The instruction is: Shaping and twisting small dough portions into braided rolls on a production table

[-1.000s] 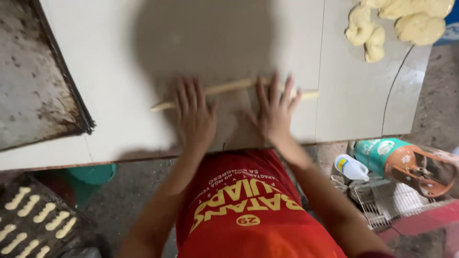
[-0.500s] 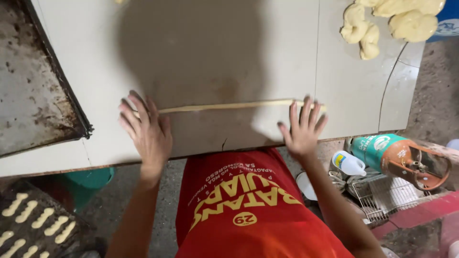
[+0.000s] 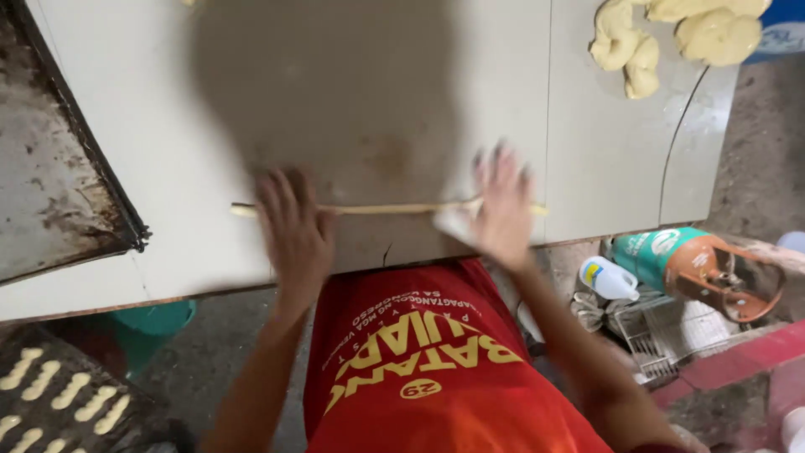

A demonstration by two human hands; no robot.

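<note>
A long thin rope of pale yellow dough [image 3: 386,209] lies near the white desk's [image 3: 151,168] front edge. Both hands, left [image 3: 293,231] and right [image 3: 501,205], press flat, fingers spread; the blurred right probably covers one end. Uneven pressure could snap the rope.

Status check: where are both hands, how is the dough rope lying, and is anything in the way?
Left hand and right hand flat on thin dough rope, palms open. Rope lies straight across white table. Dough lumps sit far right, well apart.
</note>
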